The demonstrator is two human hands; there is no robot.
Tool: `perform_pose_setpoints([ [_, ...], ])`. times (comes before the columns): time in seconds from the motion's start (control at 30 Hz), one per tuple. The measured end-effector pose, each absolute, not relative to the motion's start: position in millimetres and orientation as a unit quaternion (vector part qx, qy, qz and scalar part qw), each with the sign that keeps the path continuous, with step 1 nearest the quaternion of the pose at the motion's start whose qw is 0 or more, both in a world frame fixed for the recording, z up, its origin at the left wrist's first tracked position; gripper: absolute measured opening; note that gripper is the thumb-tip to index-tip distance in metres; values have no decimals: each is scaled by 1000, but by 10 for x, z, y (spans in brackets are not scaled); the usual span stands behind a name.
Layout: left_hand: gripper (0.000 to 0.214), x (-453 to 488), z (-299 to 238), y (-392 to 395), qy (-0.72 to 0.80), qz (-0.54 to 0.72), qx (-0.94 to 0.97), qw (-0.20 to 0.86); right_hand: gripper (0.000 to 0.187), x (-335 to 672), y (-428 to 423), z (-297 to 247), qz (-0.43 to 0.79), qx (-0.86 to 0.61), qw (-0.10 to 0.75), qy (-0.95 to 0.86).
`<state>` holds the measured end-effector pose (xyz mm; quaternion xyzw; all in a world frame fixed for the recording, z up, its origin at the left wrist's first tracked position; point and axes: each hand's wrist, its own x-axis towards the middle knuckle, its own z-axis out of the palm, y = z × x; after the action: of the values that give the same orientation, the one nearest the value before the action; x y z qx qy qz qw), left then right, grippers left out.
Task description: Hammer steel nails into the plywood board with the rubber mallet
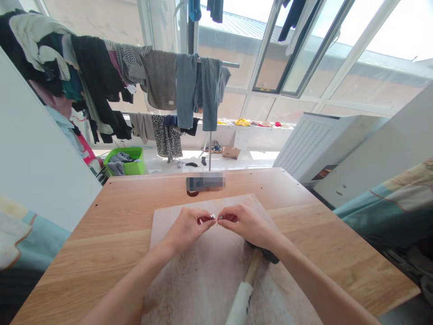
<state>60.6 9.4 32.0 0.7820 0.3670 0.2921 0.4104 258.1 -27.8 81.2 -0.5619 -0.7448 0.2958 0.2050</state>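
Observation:
My left hand (190, 227) and my right hand (248, 224) meet over a pale wooden board (209, 280), fingertips almost touching. Between the left thumb and forefinger is pinched a small shiny metal piece (212, 217). Another small metal piece (221, 217) sits in the pinch of the right hand; both are too small to name. Beneath my right wrist lies a hammer (253, 270) with a dark head, partly hidden by the hand, and a wooden handle wrapped in white toward its lower end.
The board rests on a wooden table (111, 225). Behind the board is a blurred grey object (205, 181). Past the table hang clothes on a drying rack (233, 65), with a green basket (135, 168) below. A white ribbed appliance (297, 140) stands at the right.

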Motion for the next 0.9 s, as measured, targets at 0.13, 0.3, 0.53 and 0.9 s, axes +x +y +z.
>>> perform_pose_setpoints([
  [0.13, 21, 590, 427, 49, 356, 237, 794, 432, 17, 2579, -350, 736, 371, -549, 206, -720],
  [0.3, 19, 498, 553, 46, 349, 202, 800, 444, 16, 2565, -372, 730, 457, -525, 235, -678],
  [0.53, 31, 354, 734, 76, 331, 168, 793, 483, 19, 2621, -369, 708, 483, -487, 273, -674],
  [0.9, 27, 177, 854, 83, 366, 131, 844, 371, 21, 2865, -817, 821, 269, -603, 239, -712],
])
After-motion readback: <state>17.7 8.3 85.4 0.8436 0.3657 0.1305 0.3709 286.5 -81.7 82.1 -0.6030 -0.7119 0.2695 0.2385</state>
